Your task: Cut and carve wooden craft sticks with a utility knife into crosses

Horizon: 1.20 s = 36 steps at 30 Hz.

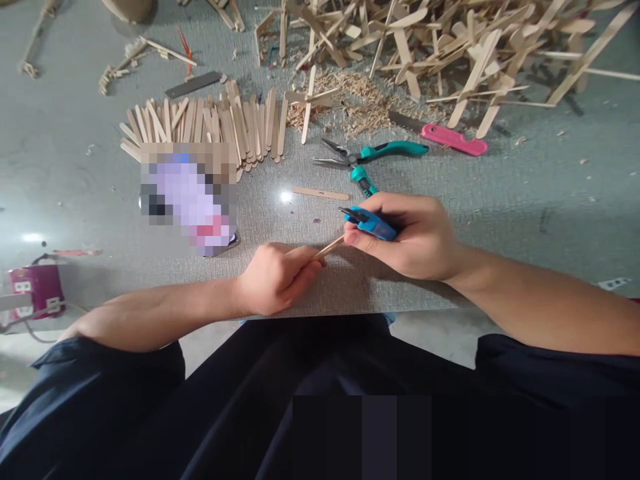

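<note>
Between the fingers of my left hand is a thin wooden craft stick, seen nearly edge-on and slanting up to the right. My right hand is closed around a blue-handled tool with dark, narrow tips pointing left; its exact kind is partly hidden by the fingers. The right thumb and fingertips meet the stick's far end. Just beyond the hands, a loose craft stick with a small dark mark or notch at its middle lies flat. Teal-handled long-nose pliers lie with jaws spread, beside my right hand.
Craft sticks lie in a row behind a blurred-out phone-like object. A pink-handled saw, wood shavings and a heap of crossed sticks fill the back right. A grey blade and a purple power box are leftward.
</note>
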Available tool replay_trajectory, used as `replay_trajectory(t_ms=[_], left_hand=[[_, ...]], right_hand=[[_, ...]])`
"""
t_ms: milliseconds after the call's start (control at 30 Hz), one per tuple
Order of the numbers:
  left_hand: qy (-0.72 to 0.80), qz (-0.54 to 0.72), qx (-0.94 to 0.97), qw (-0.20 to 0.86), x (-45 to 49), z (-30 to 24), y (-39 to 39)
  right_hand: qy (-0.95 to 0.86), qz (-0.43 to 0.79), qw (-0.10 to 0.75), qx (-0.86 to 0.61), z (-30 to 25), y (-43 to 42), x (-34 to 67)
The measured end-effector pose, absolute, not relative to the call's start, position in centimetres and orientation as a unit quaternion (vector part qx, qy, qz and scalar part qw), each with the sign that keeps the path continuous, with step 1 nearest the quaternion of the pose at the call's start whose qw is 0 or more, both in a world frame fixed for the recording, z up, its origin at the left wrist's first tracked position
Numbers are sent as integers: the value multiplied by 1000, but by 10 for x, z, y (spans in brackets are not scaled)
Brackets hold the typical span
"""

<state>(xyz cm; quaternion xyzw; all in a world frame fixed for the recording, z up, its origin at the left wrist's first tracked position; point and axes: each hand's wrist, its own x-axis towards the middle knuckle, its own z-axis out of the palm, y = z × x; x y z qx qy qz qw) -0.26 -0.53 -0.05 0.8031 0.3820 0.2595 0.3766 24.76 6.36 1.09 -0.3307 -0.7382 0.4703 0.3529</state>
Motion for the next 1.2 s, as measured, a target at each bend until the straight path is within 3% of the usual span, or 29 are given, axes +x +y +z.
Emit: replay_trajectory(t_ms=[333,600,833,1033,1200], left_hand=[[468,294,629,546,-3,11,-4],[523,377,581,496,1,11,4],[518,270,486,650,1,20,0],[532,353,382,667,1,16,1],[512,408,338,676,2,13,1]], right_hand=[[-798,436,361,-205,1,76,249],[-803,420,384,-176,-2,78,249],[-725,522,334,-300,5,68,248],[-668,560,396,-288,-9,66,238],[-684,475,466,-301,-35,61,227]])
